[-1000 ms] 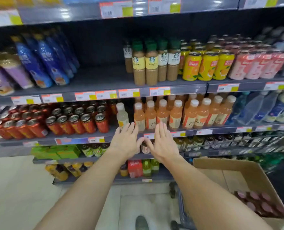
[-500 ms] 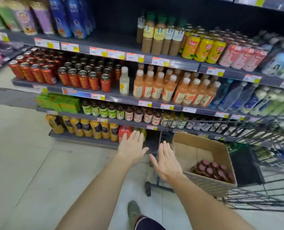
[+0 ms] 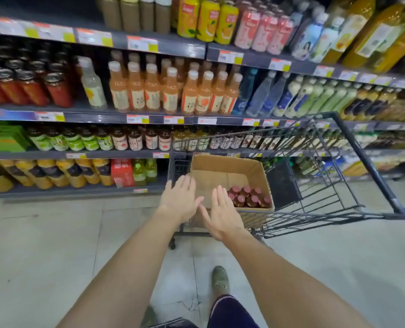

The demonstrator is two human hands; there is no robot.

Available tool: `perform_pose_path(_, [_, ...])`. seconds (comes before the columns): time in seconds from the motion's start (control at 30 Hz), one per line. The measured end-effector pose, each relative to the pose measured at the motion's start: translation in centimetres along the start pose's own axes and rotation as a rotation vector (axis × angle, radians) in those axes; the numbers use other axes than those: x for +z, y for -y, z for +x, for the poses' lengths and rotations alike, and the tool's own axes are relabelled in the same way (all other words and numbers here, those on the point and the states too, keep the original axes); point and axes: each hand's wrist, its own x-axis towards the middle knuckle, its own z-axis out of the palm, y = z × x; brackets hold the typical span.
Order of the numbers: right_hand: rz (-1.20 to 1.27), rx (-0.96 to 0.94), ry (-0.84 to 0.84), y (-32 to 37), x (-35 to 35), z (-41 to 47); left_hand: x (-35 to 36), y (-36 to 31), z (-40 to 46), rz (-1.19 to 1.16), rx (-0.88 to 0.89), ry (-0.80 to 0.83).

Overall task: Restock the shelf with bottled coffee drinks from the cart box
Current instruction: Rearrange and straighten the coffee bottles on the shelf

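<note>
A brown cardboard box (image 3: 229, 165) sits in the near left corner of a black wire cart (image 3: 353, 162). Several dark bottled coffee drinks with maroon caps (image 3: 247, 197) stand in the box's right part. My left hand (image 3: 181, 201) hovers over the box's left edge with straight fingers and holds nothing. Beside it, my right hand (image 3: 221, 214) is held flat over the box's front edge, just left of the bottles, also empty. Matching dark bottles with pale labels (image 3: 141, 139) stand on the third shelf, above the cart's left end.
The shelving (image 3: 97, 118) fills the view's upper half: red cans, orange juice bottles, green-labelled bottles, yellow bottles at the bottom. The cart stands between me and the shelf's right part. Pale tiled floor (image 3: 54, 245) lies to the left. My shoe (image 3: 220, 279) is below.
My view has tipped down and moved right toward the cart. Both hands have dropped from shelf height to just over the box, staying open and empty.
</note>
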Motion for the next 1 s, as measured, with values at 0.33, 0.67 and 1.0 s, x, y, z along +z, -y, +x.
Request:
perform_pose_path(0.33, [0.047, 0.022, 0.059, -15.4, 0.7, 6.1, 3.6, -10.8, 11.8, -0.091, -0.021, 0.108])
perform_pose_path(0.67, [0.037, 0.016, 0.312, -31.4, 5.3, 17.5, 10.0, -17.3, 25.3, -0.279, -0.28, 0.375])
perform_pose_path(1.0, [-0.091, -0.12, 0.426, -33.4, 11.4, 28.7, 16.8, -16.5, 37.6, -0.344, -0.312, 0.38])
